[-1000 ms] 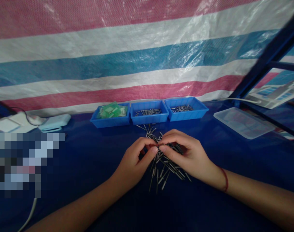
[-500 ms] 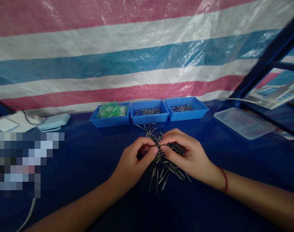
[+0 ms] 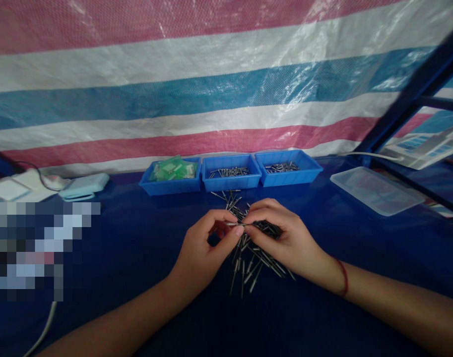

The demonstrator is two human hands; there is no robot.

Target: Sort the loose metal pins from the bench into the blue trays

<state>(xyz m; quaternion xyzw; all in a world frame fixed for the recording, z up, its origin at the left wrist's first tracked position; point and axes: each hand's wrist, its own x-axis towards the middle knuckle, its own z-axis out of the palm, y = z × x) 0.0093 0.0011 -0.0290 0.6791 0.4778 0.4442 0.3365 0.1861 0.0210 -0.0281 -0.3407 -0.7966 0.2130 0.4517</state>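
A loose pile of thin metal pins [image 3: 254, 260] lies on the dark blue tabletop [image 3: 137, 248] in front of me. My left hand [image 3: 206, 250] and my right hand [image 3: 284, 238] meet over the pile, fingertips touching. Both pinch one metal pin [image 3: 238, 224] held level between them. A red string is tied round my right wrist. Behind the pile stand three small blue trays: the left tray [image 3: 170, 184] holds green plastic pieces, the middle tray [image 3: 230, 179] and the right tray [image 3: 288, 172] hold more pins.
A clear plastic lid [image 3: 377, 191] lies at the right. A pale blue device [image 3: 85, 186] with a cable and white papers sit at the far left. A striped tarp [image 3: 211, 89] hangs behind. A dark blue frame post [image 3: 412, 89] slants at right.
The hands have barely moved; the fingertips shifted slightly up and apart, so the pin between them shows more clearly.
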